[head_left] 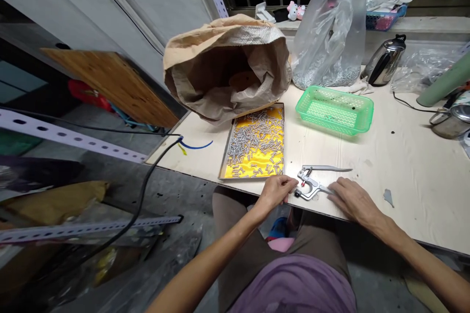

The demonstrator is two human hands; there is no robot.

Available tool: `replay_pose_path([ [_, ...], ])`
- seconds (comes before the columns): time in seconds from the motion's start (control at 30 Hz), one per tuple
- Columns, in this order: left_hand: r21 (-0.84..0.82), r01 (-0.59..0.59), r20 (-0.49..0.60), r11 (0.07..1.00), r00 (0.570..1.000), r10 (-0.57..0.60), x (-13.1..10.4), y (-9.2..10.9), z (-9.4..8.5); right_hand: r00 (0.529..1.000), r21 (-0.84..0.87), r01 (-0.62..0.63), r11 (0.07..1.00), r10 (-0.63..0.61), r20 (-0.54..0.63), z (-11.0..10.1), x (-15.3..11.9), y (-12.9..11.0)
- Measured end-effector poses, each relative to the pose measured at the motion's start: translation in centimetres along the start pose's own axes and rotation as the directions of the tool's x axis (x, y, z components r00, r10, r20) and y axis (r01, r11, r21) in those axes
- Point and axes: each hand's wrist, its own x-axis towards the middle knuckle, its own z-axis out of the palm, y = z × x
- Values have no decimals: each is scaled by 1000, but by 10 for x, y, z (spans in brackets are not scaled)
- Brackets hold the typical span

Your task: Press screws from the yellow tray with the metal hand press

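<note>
the left hand (275, 191) has its fingertips pinched together by the pliers (316, 188); i cannot tell on what. the right hand (354, 199) covers the lower handle's end, its grip hidden. the pliers lie spread on the bench (422, 176), near its front edge: probably stiff, light, springy, best held by both handles. tray (251, 160) close left; more room rightward, around a scrap (388, 197).

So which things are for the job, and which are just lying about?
Seem for the job:
Metal pliers, right hand on one handle
Yellow-bottomed tray
Small metal pieces

Seem just lying about:
Kettle
Pink-and-white toy
Metal mug
</note>
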Motion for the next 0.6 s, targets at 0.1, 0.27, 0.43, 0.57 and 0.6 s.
replay_pose_path([
  [0.1,82,57,10,995,998,-58,1,7,2,999,-34,18,999,-19,-30,1,3,1],
  [0.27,154,111,34,982,993,-117,8,7,8,997,-81,40,996,-45,-63,4,2,2],
  [0.43,213,112,47,971,991,-125,12,6,10,997,-66,41,997,-45,-63,6,2,2],
  [0.57,245,139,64,960,985,-159,11,13,9,996,-54,40,998,-44,-80,8,1,1],
  [0.6,249,147,69,957,983,-169,10,15,9,995,-51,40,998,-44,-86,9,1,1],
])
